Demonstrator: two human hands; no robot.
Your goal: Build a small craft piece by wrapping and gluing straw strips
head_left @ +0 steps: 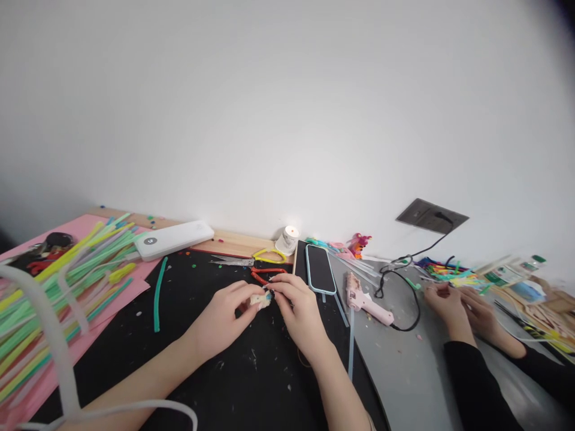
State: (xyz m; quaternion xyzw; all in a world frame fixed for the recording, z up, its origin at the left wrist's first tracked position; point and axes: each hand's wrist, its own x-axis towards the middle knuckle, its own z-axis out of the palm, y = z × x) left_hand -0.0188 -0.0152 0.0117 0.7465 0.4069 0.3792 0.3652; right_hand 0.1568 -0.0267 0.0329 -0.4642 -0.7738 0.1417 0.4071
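Observation:
My left hand (229, 308) pinches a small cream-coloured fuzzy craft piece (259, 300) between thumb and fingers, above the black mat (215, 383). At the right end of that piece, the fingers of my right hand (294, 305) are closed together; a bit of blue and something dark show at their tips, too small to name. Just beyond both hands lie scissors (247, 261) with one yellow and one red handle loop, blades pointing left. A green pipe cleaner (160, 293) rests on the mat to the left of my left hand.
Many pipe cleaners (90, 269) cover pink paper at left, beside a white oblong device (175, 239). White tubing crosses the near left. A white cup (287, 240), phone (320, 269) and corded pink glue gun (366, 302) lie beyond and right. Another person's hands (467, 311) work at far right.

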